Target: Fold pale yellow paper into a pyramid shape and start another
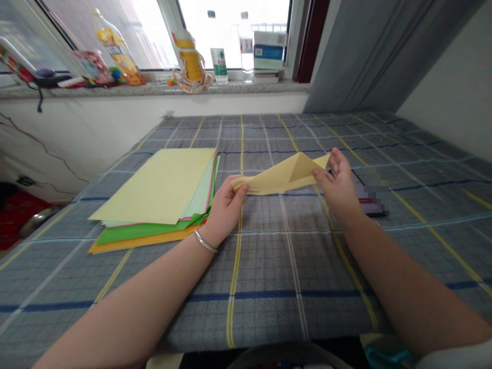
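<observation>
Left hand [227, 207] and right hand [340, 184] pinch, thumbs closed against fingers, opposite ends of a boat-shaped folded yellow paper [286, 176], held above the plaid cloth [265, 256]. A coloured paper stack [157, 187] lies leftward; a flat device [367, 206] is partly hidden behind the right hand. Bottles [116, 51] stand on the windowsill [149, 90].

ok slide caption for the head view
Left hand and right hand hold folded paper above a checked cloth, near coloured sheets.
</observation>
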`<state>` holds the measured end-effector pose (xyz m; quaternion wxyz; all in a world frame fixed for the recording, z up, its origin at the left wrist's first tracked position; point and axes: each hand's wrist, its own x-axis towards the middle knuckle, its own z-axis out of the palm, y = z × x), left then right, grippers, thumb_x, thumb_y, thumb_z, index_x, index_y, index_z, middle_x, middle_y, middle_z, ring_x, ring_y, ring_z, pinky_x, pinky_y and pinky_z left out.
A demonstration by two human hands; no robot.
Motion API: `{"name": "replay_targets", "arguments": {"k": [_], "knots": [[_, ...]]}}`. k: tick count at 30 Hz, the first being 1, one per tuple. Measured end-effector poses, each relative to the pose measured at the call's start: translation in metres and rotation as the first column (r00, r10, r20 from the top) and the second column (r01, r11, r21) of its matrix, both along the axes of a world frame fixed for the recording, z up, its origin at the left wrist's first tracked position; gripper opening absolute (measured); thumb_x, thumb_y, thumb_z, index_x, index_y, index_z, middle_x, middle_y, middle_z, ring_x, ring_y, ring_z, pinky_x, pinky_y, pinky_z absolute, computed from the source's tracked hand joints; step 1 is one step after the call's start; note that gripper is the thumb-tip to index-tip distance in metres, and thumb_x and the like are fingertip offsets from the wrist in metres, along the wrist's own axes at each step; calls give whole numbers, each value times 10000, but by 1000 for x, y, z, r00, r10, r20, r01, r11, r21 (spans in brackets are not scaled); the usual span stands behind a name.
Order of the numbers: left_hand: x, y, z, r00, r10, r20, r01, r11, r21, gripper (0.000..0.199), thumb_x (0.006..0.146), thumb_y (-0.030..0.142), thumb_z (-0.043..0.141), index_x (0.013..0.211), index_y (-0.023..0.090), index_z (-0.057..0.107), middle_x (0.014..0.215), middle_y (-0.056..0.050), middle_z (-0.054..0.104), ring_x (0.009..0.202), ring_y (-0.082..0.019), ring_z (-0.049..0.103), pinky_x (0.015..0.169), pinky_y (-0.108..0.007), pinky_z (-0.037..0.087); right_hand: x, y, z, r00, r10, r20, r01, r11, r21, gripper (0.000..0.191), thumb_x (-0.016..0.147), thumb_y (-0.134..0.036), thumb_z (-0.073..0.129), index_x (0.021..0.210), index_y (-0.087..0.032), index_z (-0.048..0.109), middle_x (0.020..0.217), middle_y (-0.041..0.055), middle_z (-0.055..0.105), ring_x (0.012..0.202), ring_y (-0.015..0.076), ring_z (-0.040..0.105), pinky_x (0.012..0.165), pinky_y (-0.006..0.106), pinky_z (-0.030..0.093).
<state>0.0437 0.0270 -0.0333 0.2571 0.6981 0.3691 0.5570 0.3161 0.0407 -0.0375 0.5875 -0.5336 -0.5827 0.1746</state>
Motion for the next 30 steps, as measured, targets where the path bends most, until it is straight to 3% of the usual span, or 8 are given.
{"name": "replay_targets", "arguments": {"k": [2, 5, 9, 14, 21, 25, 30], "knots": [[0, 1, 0, 996, -36, 77, 44, 994, -105, 242, 918, 409, 543, 1017, 192, 582, 985, -32, 658, 936, -165, 620, 892, -314, 505, 3, 0, 4, 995, 43, -92, -51, 996, -75, 726, 800, -504, 632, 1425, -319, 312, 1455, 131, 458, 1314, 285, 467, 979, 496, 457], [-1, 1, 0, 988, -70, 141, 102, 967, -235, 315, 903, 460, 546, 1059, 187, 576, 1050, -53, 678, 973, -188, 632, 906, -335, 511, -3, -7, 11, 980, 91, -176, -130, 966, -223, 568, 812, -522, 604, 1311, -290, 463, 1193, 115, 661, 1081, 270, 637, 859, 438, 527], [-1, 4, -3, 971, -100, 216, 162, 943, -290, 371, 893, 485, 539, 1113, 187, 565, 1091, -63, 688, 945, -196, 654, 866, -334, 530, -12, -16, 15, 972, 114, -207, -169, 948, -271, 457, 774, -596, 613, 1073, -252, 596, 926, 81, 725, 869, 253, 689, 734, 392, 551], [-2, 6, -5, 957, -48, 287, 149, 928, -343, 333, 884, 422, 542, 1121, 190, 572, 1062, -57, 707, 870, -189, 673, 745, -295, 547, -12, -18, 18, 956, 154, -250, -224, 934, -279, 493, 749, -691, 595, 983, -258, 625, 888, 69, 728, 828, 252, 689, 689, 380, 546], [-1, 1, -2, 958, -33, 286, 152, 901, -407, 266, 864, 354, 543, 1063, 183, 588, 971, -27, 712, 780, -171, 666, 700, -289, 543, -13, -14, 14, 925, 159, -345, -278, 902, -329, 405, 659, -489, 765, 939, -230, 628, 836, 58, 742, 750, 229, 702, 655, 356, 548], [-2, 2, 3, 980, 19, 199, 69, 901, -429, 303, 826, 313, 556, 1105, 194, 543, 955, -21, 687, 739, -157, 646, 668, -282, 532, -10, -13, 12, 946, 156, -285, -271, 861, -429, 331, 684, -411, 748, 928, -211, 645, 865, 71, 751, 740, 230, 703, 617, 346, 542], [-13, 10, 5, 985, 88, -148, -145, 885, -442, 439, 795, 302, 593, 1206, 181, 498, 713, 28, 618, 585, -127, 558, 532, -227, 420, -3, -11, 7, 962, 254, -106, -270, 805, -529, 270, 745, -391, 691, 950, -216, 669, 803, 57, 744, 688, 213, 682, 567, 320, 498]]}}
